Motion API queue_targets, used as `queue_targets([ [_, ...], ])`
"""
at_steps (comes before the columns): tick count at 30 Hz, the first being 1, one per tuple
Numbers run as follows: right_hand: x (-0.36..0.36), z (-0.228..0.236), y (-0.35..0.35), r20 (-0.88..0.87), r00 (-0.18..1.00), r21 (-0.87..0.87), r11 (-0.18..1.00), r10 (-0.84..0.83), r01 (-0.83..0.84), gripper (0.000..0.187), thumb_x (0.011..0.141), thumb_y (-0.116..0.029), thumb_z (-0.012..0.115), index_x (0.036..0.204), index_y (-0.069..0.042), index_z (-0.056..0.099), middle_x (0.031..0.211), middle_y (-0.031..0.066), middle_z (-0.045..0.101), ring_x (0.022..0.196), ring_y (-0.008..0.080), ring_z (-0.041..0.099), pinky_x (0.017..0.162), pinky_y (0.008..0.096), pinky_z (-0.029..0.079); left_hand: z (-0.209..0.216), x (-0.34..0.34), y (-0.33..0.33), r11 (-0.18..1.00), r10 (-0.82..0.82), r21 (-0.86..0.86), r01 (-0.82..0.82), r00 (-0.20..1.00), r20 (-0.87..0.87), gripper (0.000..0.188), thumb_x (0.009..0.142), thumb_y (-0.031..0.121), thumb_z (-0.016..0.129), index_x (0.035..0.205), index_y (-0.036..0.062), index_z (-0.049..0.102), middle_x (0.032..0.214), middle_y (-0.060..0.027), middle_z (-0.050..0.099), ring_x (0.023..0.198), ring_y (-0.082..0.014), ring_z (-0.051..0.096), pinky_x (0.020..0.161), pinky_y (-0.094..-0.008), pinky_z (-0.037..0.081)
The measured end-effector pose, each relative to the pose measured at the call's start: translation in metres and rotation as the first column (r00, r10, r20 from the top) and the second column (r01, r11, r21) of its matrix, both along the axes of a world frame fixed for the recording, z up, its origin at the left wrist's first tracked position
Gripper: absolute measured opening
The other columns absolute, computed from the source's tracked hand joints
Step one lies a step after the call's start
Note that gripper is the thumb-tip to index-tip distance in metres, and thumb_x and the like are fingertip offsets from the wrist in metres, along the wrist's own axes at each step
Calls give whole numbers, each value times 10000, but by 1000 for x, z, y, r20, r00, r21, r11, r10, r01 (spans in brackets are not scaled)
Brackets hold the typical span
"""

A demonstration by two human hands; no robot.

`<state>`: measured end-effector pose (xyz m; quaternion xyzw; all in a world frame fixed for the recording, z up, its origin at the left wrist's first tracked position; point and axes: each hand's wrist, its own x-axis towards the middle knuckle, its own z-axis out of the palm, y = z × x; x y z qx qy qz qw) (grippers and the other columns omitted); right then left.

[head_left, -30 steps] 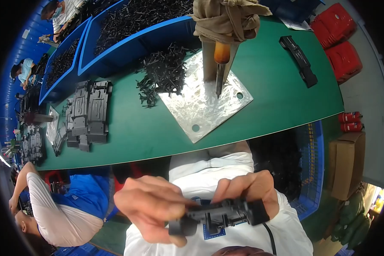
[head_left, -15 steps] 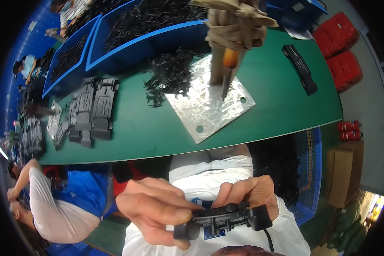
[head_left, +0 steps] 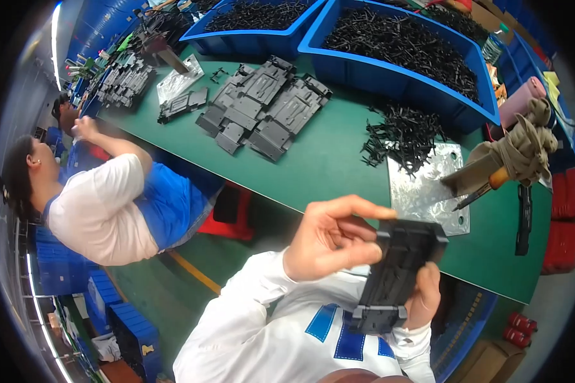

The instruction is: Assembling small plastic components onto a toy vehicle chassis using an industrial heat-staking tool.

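A long black molded plastic part [head_left: 396, 274] stands tilted between my hands, in front of my body and off the table's near edge. With thumb and fingers my left hand [head_left: 335, 239] pinches its upper left edge. Around its lower right side my right hand [head_left: 426, 297] is closed, its fingers partly hidden behind the part. Beyond them on the table lies a shiny metal plate [head_left: 421, 198], bearing a post wrapped in tan cloth [head_left: 524, 153]. A pointed tool with an orange handle [head_left: 497, 179] is tucked at the wrapping. Small black plastic pieces [head_left: 406, 137] are heaped by the plate.
Similar black parts [head_left: 268, 105] lie grouped on the green table [head_left: 326, 153]. Behind them stand blue bins [head_left: 396, 67] full of small black pieces. Another black part [head_left: 524, 220] lies at the right. To the left sits a co-worker [head_left: 108, 210] near a red stool [head_left: 230, 214].
My view has swung left, so the table and co-worker appear farther right. The black part has turned from nearly edge-on to upright, its broad face showing. Both hands still hold it.
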<state>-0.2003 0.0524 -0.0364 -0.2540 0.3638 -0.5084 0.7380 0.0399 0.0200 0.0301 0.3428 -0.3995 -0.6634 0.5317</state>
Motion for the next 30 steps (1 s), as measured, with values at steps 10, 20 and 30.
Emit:
queue_targets([
  [10, -123, -4, -70, -617, 544, -535, 810, -569, 241, 290, 1012, -158, 560, 1167, 69, 655, 1179, 147, 678, 1008, 203, 645, 911, 320, 507, 72, 156, -58, 773, 628, -525, -355, 314, 712, 345, 889, 133, 735, 1215, 50, 660, 639, 93, 547, 511, 24, 375, 458, -177, 221],
  [20, -321, -42, -229, -704, -511, -557, 830, -493, -33, 794, 768, -456, 784, 1464, -244, 468, 1424, 226, 489, 1287, 399, 486, 1069, 466, 400, 11, 177, -187, 901, 326, -434, 7, -670, 667, 374, 790, 184, 772, 1122, 116, 614, 1032, -170, 702, 989, -404, 656, 807, -492, 539],
  [30, -355, -51, -256, -681, -337, -596, 760, -650, -261, 653, 785, -232, 781, 1381, -118, 539, 1182, 220, 662, 1041, 388, 657, 892, 434, 525, -30, 39, -155, 800, 585, -594, 85, 107, 804, 269, 816, 140, 742, 1065, 54, 684, 927, -160, 709, 825, -340, 681, 725, -400, 529],
])
